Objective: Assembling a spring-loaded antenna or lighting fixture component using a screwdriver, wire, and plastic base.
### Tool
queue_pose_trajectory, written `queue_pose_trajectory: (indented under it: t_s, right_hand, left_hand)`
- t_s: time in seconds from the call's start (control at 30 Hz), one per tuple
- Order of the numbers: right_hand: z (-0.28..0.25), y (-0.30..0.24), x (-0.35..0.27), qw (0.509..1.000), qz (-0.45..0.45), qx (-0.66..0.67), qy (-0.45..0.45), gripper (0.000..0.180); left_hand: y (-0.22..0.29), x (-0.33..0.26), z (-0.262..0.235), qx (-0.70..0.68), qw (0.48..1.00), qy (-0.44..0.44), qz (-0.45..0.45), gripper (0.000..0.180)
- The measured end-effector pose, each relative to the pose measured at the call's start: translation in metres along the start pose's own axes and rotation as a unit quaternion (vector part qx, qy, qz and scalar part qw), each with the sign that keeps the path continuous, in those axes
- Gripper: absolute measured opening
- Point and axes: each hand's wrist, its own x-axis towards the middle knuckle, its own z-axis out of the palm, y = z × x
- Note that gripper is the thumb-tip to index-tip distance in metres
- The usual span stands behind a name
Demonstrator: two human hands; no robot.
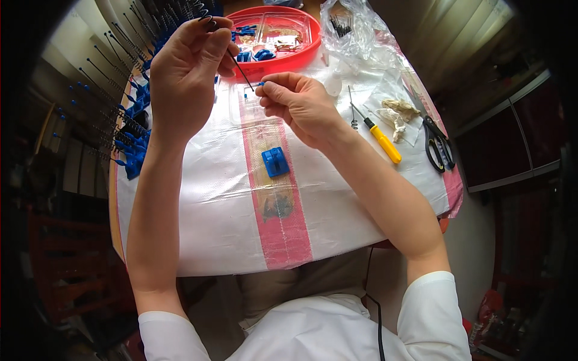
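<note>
My left hand (189, 75) is raised over the far left of the table, closed around a black wire rod (242, 71) with a coiled spring part (205, 11) at its upper end. The rod slants down toward my right hand (301, 108), which pinches a tiny blue piece (261, 85) between thumb and fingertips. The rod's lower tip is close to that piece; I cannot tell whether they touch. Nearer to me, a blue plastic base (275, 162) sits by itself on the striped part of the sheet.
Several blue bases with black springs (135, 129) crowd the left edge. A red basin (313, 42) holds clear trays and blue parts. To the right are a clear bag (361, 45) with black pieces, a yellow-handled screwdriver (382, 143), black-handled scissors (436, 144) and crumpled pale scraps (397, 117).
</note>
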Motion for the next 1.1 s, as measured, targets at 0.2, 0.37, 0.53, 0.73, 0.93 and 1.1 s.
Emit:
queue_pose_trajectory:
  t_s: [0.2, 0.37, 0.53, 0.73, 0.93, 1.1]
  right_hand:
    - [-0.003, 0.007, -0.009, 0.998, 0.018, 0.053, -0.019, 0.019]
    - [-0.001, 0.012, -0.011, 0.998, 0.009, 0.056, -0.025, 0.019]
    - [0.0, 0.012, -0.013, 0.997, 0.013, 0.073, -0.036, 0.019]
    - [0.0, 0.011, -0.013, 0.995, 0.015, 0.08, -0.051, 0.018]
    - [-0.001, 0.012, -0.013, 0.995, 0.014, 0.081, -0.055, 0.019]
    - [-0.004, 0.013, -0.011, 0.994, 0.018, 0.076, -0.07, 0.018]
  left_hand:
    - [-0.002, 0.004, 0.006, -0.017, 0.999, 0.012, 0.026, 0.025]
    - [0.001, 0.003, 0.007, -0.014, 1.0, 0.011, 0.02, 0.026]
    - [0.004, 0.004, 0.008, -0.007, 1.0, 0.011, 0.021, 0.026]
    - [0.003, 0.002, 0.009, 0.0, 1.0, 0.009, 0.021, 0.025]
    - [-0.001, 0.002, 0.007, -0.001, 1.0, 0.008, 0.021, 0.025]
    - [-0.001, 0.002, 0.007, 0.003, 1.0, 0.011, 0.021, 0.024]
